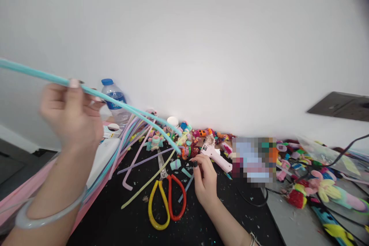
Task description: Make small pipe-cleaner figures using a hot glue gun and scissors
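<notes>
My left hand (76, 113), raised at the left, pinches a pair of light-blue pipe cleaners (112, 101) between thumb and fingers. They slant down to the right, their two ends apart over the cluttered table. My right hand (206, 178) is low over the black table mat (123, 226), just right of those ends. Its fingers are curled with the tips close to the thumb, and nothing shows between them. Just beyond it lies a pale pink glue gun (217, 158). Scissors (163, 200) with one yellow and one red handle lie to its left, beside a short light-blue coiled piece (175, 164).
A bundle of pastel pipe cleaners (127, 138) and a plastic water bottle (115, 100) are at the left. Several finished pipe-cleaner figures (325, 188) and black cables (256, 204) are at the right. A white wall (201, 46) with a socket plate (340, 105) stands behind.
</notes>
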Tool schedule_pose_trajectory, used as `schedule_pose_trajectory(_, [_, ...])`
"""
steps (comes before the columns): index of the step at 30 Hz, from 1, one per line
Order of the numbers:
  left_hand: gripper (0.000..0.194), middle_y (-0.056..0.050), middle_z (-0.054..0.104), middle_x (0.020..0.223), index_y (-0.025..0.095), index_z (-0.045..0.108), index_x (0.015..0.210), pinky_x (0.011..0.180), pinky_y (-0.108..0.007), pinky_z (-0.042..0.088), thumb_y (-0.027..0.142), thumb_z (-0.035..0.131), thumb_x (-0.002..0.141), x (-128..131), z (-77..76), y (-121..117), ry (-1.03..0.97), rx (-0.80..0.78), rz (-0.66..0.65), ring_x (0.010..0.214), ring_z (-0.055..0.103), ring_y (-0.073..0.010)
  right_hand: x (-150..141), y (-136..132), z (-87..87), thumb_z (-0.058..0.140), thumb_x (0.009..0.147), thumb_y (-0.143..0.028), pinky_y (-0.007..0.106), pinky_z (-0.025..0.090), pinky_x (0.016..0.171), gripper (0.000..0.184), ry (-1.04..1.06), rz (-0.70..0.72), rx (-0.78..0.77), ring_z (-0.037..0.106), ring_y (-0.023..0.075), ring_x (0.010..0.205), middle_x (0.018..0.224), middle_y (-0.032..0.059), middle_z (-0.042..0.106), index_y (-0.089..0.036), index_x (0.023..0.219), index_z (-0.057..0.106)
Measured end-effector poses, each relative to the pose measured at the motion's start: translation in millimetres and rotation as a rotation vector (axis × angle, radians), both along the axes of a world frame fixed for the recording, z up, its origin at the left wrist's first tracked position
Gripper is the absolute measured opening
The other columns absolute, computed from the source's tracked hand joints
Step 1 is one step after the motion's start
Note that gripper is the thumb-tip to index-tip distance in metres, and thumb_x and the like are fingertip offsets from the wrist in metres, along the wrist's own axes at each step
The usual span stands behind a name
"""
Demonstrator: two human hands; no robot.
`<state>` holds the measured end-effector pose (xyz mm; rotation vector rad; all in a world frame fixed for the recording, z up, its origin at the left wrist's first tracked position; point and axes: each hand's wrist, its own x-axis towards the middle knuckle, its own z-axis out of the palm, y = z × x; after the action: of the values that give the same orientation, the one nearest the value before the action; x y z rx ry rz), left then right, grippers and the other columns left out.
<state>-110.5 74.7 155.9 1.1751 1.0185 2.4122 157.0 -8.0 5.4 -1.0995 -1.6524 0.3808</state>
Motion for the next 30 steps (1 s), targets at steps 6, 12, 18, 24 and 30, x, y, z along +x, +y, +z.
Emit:
schedule_pose_trajectory(6, [0.011, 0.003, 0.061, 0.064, 0.016, 0.057, 0.076, 0.054, -0.017, 0.049, 0.022, 0.067, 0.074, 58.9, -50.4, -10.0, -0.179, -0.451, -0.622, 0.058, 0.062, -0.0082, -2.9, -9.4, 2.4, 0.054, 0.078, -0.024, 0.032, 0.046, 0.064, 0.027, -0.121, 0.135, 0.025, 0.055, 0.0197, 0.076, 0.093, 0.0075, 0.057, -0.02, 0.104, 0.051])
schedule_pose_trajectory(12, [0.018, -0.002, 0.068, 0.067, 0.017, 0.06, 0.076, 0.051, -0.021, 0.053, 0.029, 0.071, 0.07, 100.3, -105.6, -33.3, -0.05, -0.844, -0.964, 0.06, 0.068, -0.0163, 4.0, -9.9, -0.5, 0.056, 0.078, -0.029, 0.027, 0.04, 0.053, 0.011, 0.001, -0.053, -0.061, 0.046, 0.0139, 0.057, 0.069, 0.0004, 0.054, -0.019, 0.079, 0.051])
schedule_pose_trajectory(18, [0.02, -0.004, 0.071, 0.075, 0.016, 0.061, 0.082, 0.058, -0.017, 0.053, 0.032, 0.069, 0.073, 111.9, -122.6, -41.4, -0.102, -0.862, -1.069, 0.067, 0.069, -0.014, 13.2, -6.6, -4.4, 0.054, 0.082, -0.025, 0.031, 0.045, 0.064, 0.011, -0.011, -0.077, -0.102, 0.055, 0.0187, 0.073, 0.081, 0.0054, 0.062, -0.018, 0.087, 0.062])
schedule_pose_trajectory(24, [0.022, -0.004, 0.071, 0.072, 0.018, 0.057, 0.078, 0.057, -0.021, 0.054, 0.035, 0.069, 0.072, 113.1, -128.5, -50.1, -0.072, -0.861, -1.192, 0.064, 0.07, -0.0167, 10.5, -4.0, -4.9, 0.055, 0.082, -0.028, 0.026, 0.043, 0.054, 0.02, 0.27, -0.131, -0.152, 0.05, 0.0144, 0.063, 0.082, 0.0039, 0.057, -0.018, 0.1, 0.055])
schedule_pose_trajectory(30, [0.024, -0.003, 0.071, 0.072, 0.018, 0.053, 0.08, 0.058, -0.022, 0.053, 0.037, 0.067, 0.073, 110.5, -132.5, -58.1, -0.02, -0.893, -1.199, 0.065, 0.07, -0.0173, 9.2, -7.9, -2.6, 0.053, 0.085, -0.028, 0.024, 0.037, 0.05, 0.019, 0.21, -0.099, -0.175, 0.045, 0.0124, 0.054, 0.059, -0.002, 0.049, -0.018, 0.068, 0.054])
